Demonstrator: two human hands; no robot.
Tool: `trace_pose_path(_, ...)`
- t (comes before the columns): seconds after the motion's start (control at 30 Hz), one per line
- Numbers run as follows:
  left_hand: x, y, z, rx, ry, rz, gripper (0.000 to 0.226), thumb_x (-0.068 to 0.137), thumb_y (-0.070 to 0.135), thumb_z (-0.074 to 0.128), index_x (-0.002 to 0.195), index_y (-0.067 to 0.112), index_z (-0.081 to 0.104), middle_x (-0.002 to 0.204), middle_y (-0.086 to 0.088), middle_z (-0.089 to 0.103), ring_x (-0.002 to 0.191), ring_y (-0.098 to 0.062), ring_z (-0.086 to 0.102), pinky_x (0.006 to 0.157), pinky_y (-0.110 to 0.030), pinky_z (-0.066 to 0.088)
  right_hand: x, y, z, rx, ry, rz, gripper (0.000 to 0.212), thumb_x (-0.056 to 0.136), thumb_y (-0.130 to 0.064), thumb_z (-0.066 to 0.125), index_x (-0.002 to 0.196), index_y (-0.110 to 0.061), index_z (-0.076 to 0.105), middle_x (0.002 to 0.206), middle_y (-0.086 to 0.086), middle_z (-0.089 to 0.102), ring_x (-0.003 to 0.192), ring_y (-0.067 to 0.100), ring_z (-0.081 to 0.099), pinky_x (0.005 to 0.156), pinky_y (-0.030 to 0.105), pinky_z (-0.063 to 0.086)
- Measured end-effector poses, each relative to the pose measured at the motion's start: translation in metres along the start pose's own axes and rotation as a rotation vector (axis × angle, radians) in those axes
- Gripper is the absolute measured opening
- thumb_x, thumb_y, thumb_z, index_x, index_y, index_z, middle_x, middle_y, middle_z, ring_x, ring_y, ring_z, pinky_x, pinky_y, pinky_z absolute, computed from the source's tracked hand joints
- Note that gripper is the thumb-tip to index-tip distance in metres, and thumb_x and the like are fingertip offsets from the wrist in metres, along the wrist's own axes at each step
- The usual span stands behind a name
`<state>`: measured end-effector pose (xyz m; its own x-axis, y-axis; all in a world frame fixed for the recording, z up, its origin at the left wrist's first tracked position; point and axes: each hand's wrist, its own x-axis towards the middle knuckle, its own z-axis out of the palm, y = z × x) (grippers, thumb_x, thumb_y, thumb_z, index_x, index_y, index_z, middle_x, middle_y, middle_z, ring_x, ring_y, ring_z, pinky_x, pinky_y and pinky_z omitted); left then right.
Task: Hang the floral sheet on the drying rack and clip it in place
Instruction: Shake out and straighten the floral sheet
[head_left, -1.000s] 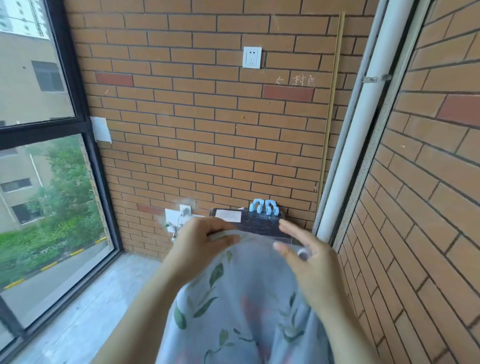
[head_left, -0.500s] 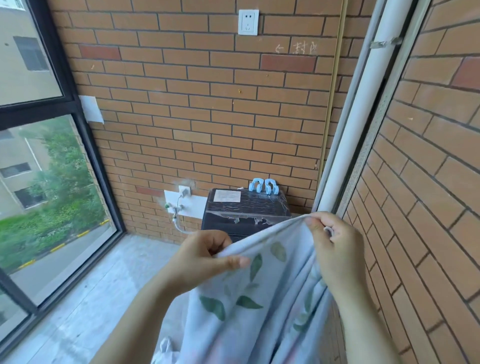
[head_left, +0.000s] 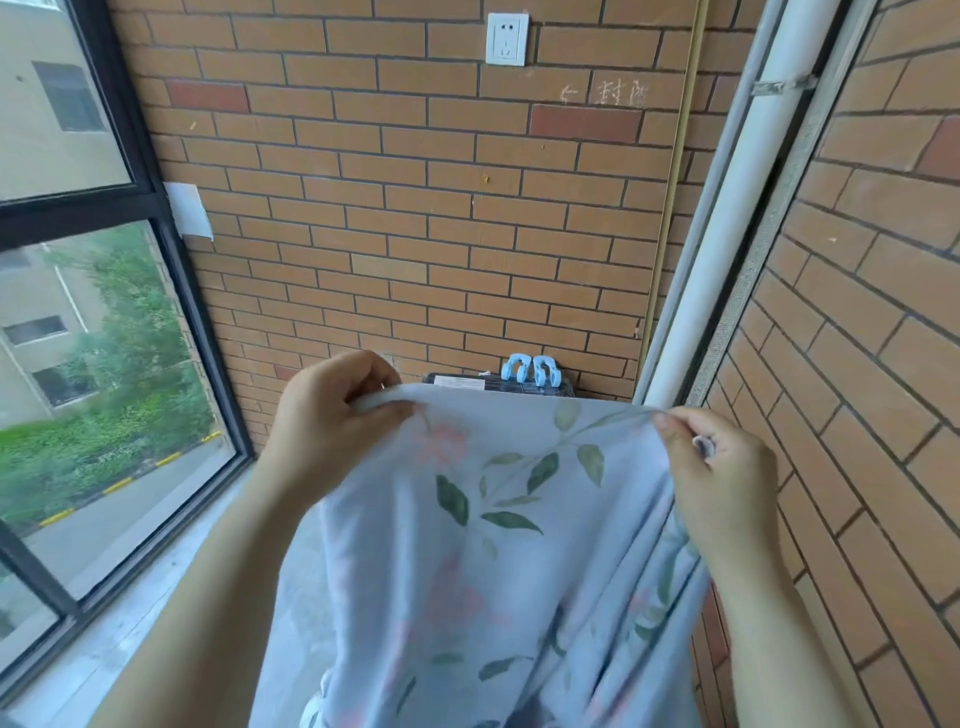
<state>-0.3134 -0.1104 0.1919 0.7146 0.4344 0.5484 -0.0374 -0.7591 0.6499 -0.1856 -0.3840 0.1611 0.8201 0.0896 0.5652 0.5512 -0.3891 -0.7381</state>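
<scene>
**A:** While the floral sheet (head_left: 498, 519) is held up like this, where exactly does it sit?

**B:** Its top edge runs taut between the two hands, about mid-view. The rest hangs down in folds to the bottom of the view, pale blue with green leaves and pink flowers.

**A:** And the hands?

**B:** The left hand (head_left: 322, 415) grips the left end of that edge, its fingers (head_left: 363, 374) curled over the cloth and the thumb pinching from below. The right hand (head_left: 727, 478) pinches the right end, fingers bunched tight on the fabric.

**A:** What shows just behind the sheet?

**B:** A dark box (head_left: 467, 382) with a white label peeks above the stretched edge. Two light blue clips (head_left: 532, 370) rest on its top, side by side, close against the brick wall (head_left: 467, 218).

**A:** And the room around it?

**B:** It is a narrow space. The brick wall ahead carries a white socket (head_left: 507, 39) high up, with faint chalk marks to its right and a thin brass-coloured strip (head_left: 670, 208) running down near the corner. A white pipe (head_left: 727, 208) rises through that corner, beside a second brick wall on the right. On the left is a black-framed window (head_left: 150, 208), with a white paper (head_left: 188, 210) stuck to the bricks next to the frame. Trees, a road and buildings show through the glass. The floor (head_left: 130, 623) below the window is pale grey.
</scene>
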Motion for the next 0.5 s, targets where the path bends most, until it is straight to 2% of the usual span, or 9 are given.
trace_pose_path(0.07,-0.002,-0.011,0.000,-0.046,-0.234,-0.103,0.035,0.054,0.052,0.069,0.064,0.020,0.061,0.045,0.010,0.046,0.043,-0.003,0.036,0.043,-0.015,0.028,0.003,0.010,0.002,-0.037,-0.017,0.059,0.015,0.090,-0.019,0.063,0.074,-0.017,0.066,0.062,0.018,0.059,0.062,0.027,0.052,0.058,0.031,0.038)
trace_pose_path(0.1,-0.010,-0.015,0.003,-0.070,-0.282,-0.137,0.041,0.052,0.057,0.067,0.066,0.019,0.061,0.044,0.010,0.044,0.042,-0.002,0.034,0.043,-0.017,0.027,0.001,0.015,0.004,-0.057,-0.028,0.086,0.016,0.090,-0.020,0.063,0.075,-0.018,0.066,0.061,0.016,0.059,0.064,0.029,0.054,0.059,0.031,0.039)
trace_pose_path(0.17,-0.023,-0.016,0.011,-0.154,-0.238,-0.153,0.038,0.059,0.052,0.073,0.064,0.016,0.059,0.047,0.010,0.042,0.045,-0.005,0.033,0.044,-0.018,0.027,-0.007,0.020,0.009,-0.068,-0.038,0.126,0.014,0.091,-0.021,0.062,0.077,-0.019,0.067,0.063,0.009,0.062,0.068,0.030,0.059,0.057,0.027,0.040)
trace_pose_path(0.23,-0.024,-0.009,0.015,-0.167,-0.130,-0.128,0.025,0.071,0.030,0.080,0.062,0.016,0.061,0.047,0.011,0.042,0.045,-0.003,0.033,0.043,-0.016,0.027,-0.015,0.019,0.014,-0.049,-0.046,0.167,0.010,0.090,-0.022,0.063,0.093,-0.024,0.072,0.072,-0.007,0.067,0.077,0.020,0.063,0.061,0.014,0.040)
trace_pose_path(0.27,-0.021,-0.003,0.015,-0.142,-0.087,-0.105,0.021,0.073,0.021,0.080,0.062,0.017,0.063,0.047,0.012,0.044,0.045,-0.004,0.036,0.043,-0.014,0.027,-0.017,0.016,0.016,-0.025,-0.061,0.201,0.018,0.089,-0.023,0.065,0.106,-0.027,0.071,0.080,-0.014,0.068,0.081,0.014,0.063,0.065,0.009,0.039)
trace_pose_path(0.33,-0.013,0.010,0.014,-0.103,-0.048,-0.045,0.017,0.074,0.017,0.079,0.064,0.019,0.066,0.051,0.007,0.052,0.049,-0.005,0.043,0.045,-0.013,0.030,-0.017,0.004,0.014,0.083,-0.115,0.214,0.039,0.086,-0.023,0.070,0.122,-0.034,0.063,0.093,-0.019,0.070,0.078,0.009,0.060,0.069,0.004,0.039)
trace_pose_path(0.4,-0.011,0.023,0.016,-0.083,-0.089,-0.001,0.013,0.074,0.019,0.079,0.068,0.019,0.069,0.059,-0.001,0.059,0.052,-0.007,0.046,0.048,-0.016,0.033,-0.018,-0.016,0.015,0.253,-0.208,0.152,0.040,0.085,-0.018,0.070,0.121,-0.034,0.063,0.100,-0.017,0.073,0.083,0.005,0.063,0.072,0.005,0.043)
trace_pose_path(0.5,-0.017,0.033,0.024,-0.082,-0.156,0.032,0.009,0.074,0.019,0.079,0.070,0.018,0.070,0.061,-0.006,0.059,0.051,-0.008,0.044,0.049,-0.017,0.033,-0.026,-0.043,0.024,0.439,-0.427,0.087,0.038,0.086,-0.010,0.067,0.121,-0.026,0.064,0.105,-0.014,0.073,0.103,-0.003,0.064,0.085,0.011,0.047)
